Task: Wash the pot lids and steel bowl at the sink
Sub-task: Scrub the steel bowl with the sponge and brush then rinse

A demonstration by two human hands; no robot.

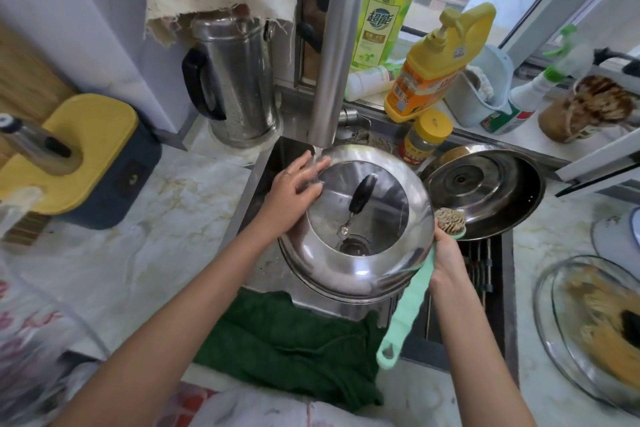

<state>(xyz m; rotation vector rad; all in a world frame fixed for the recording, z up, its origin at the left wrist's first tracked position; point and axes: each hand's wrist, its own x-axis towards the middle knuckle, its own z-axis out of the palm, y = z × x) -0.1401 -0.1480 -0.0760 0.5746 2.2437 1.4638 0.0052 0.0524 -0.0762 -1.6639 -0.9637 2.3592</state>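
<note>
Two bare forearms are reaching up from the bottom edge toward a steel sink [263, 163], with a dark green folded cloth [294, 347] lying between them on the sink's near rim. Left hand [294, 191] is resting flat, fingers spread, on the far left part of a large round steel pot lid with a glass centre and black knob [356, 253], which is tilting over the sink basin under a tall brushed-steel tap [332, 55]. Right hand [446, 256] is closing around a mint green long-handled brush [412, 298] at the lid's right edge, its brownish scrubbing head [450, 218] poking up just beyond the fingers. Just beyond the right hand, a second round steel lid lying upside down [485, 191] is sitting on the sink's far right side. Well to the right of the right hand, a clear glass lid with brown residue [588, 322] is lying on the marble counter [156, 218].
</note>
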